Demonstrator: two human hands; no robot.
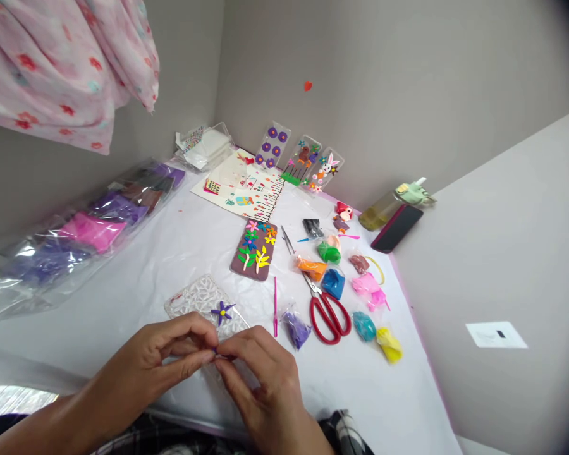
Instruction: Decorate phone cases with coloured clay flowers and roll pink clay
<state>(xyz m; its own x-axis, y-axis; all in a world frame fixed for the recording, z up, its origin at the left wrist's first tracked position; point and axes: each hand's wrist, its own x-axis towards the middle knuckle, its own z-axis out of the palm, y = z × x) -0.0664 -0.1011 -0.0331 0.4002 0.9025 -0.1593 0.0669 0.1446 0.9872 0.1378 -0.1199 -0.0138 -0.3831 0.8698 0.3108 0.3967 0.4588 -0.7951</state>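
Note:
My left hand [175, 354] and my right hand [260, 373] meet at the near side of the table, both pinching a tiny piece of purple clay [215, 350] between their fingertips. Most of that piece is hidden by the fingers. Just beyond them lies a clear phone case [192, 297] with a white lattice pattern. On it sits a purple clay flower [222, 312] with a yellow centre and yellow marks on its petals. A bag of purple clay [296, 327] rests to the right of my right hand, near a pink modelling tool [275, 306].
Red-handled scissors [329, 316], tweezers [287, 239] and several bagged clays lie to the right. A brown case with clay flowers [253, 253] is mid-table. Decorated cases [308, 161] lean on the wall by a drawing sheet [241, 189]. A bottle [389, 205] and phone [398, 229] stand right; clay packs [95, 230] left.

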